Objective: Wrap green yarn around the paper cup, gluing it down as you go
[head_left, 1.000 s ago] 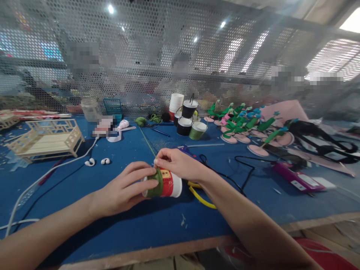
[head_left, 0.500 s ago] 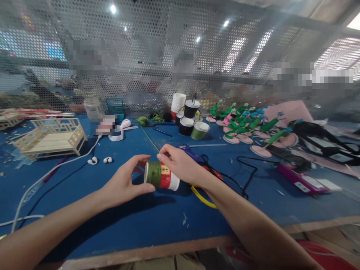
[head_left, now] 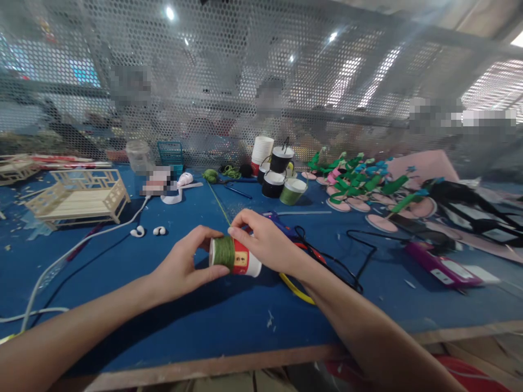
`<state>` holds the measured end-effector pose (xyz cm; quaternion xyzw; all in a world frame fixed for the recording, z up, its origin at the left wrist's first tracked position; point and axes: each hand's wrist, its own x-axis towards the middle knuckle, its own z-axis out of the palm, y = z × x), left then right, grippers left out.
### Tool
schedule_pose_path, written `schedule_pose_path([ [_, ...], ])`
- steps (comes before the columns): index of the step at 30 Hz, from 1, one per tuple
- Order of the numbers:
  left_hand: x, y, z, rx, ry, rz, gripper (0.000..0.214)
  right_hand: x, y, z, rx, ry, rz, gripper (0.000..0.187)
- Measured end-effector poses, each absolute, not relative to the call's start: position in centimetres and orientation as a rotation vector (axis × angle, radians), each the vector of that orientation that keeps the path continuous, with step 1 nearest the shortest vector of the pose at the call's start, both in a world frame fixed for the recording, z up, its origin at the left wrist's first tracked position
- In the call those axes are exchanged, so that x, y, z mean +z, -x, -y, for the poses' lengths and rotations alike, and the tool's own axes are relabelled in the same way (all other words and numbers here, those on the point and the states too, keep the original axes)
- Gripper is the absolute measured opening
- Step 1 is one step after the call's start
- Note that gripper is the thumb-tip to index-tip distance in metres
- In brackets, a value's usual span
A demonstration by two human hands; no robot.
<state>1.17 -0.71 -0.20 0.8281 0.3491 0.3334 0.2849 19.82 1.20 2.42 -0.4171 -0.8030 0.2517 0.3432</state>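
Observation:
A red and white paper cup (head_left: 241,260) lies on its side in the air above the blue table, its base end toward the left. Green yarn (head_left: 224,251) is wound closely around the base half, while the red printed band and white rim stay bare. My left hand (head_left: 183,264) grips the wound end between thumb and fingers. At the cup's upper side, my right hand (head_left: 267,239) pinches the yarn strand (head_left: 220,206) with thumb and forefinger. That strand runs taut back to a green yarn ball (head_left: 210,175).
Behind stand stacked paper cups (head_left: 262,149) and yarn-covered little buckets (head_left: 292,191). A wooden miniature bed (head_left: 79,198), white earbuds (head_left: 138,231) and a cable are at left. Green craft plants (head_left: 347,190), a purple power strip (head_left: 439,265) and a blue glue gun (head_left: 280,224) are at right.
My left fingers have closed onto the cup from a looser hold. The cup has rotated a little about its length, shifting its printed label. The view has shifted slightly.

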Motion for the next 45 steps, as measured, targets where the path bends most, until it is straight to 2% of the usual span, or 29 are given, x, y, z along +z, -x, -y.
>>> schedule_pose_path([
  [16,-0.2,-0.9,0.7,0.9,-2.517,-0.788,0.039,2.4,-20.0,-1.5,0.715,1.034,2.078,0.012],
  [27,-0.4,-0.8,0.9,0.784,-2.627,-0.699,0.04,2.6,-19.5,-2.0,1.019,0.99,2.04,0.01],
  [31,-0.3,-0.6,0.7,0.816,-2.634,-0.756,0.039,3.0,-20.6,-3.6,0.92,1.174,1.91,0.011],
  [35,-0.3,-0.1,0.1,0.889,-2.645,-0.83,0.037,4.1,-24.0,-5.6,0.54,1.534,1.771,0.021],
  [37,-0.2,0.2,-0.3,0.916,-2.649,-0.867,0.036,4.4,-25.6,-6.1,0.422,1.625,1.768,0.017],
  [39,-0.1,0.5,-0.6,0.913,-2.68,-0.884,0.037,4.0,-26.6,-6.1,0.403,1.7,1.819,0.007],
  [43,-0.4,0.8,-0.8,0.926,-2.648,-0.922,0.038,1.8,-26.8,-5.8,0.522,1.83,1.956,0.02],
  [45,-0.7,0.9,-0.9,0.964,-2.587,-0.952,0.038,0.7,-26.5,-5.8,0.539,1.874,1.959,0.019],
])
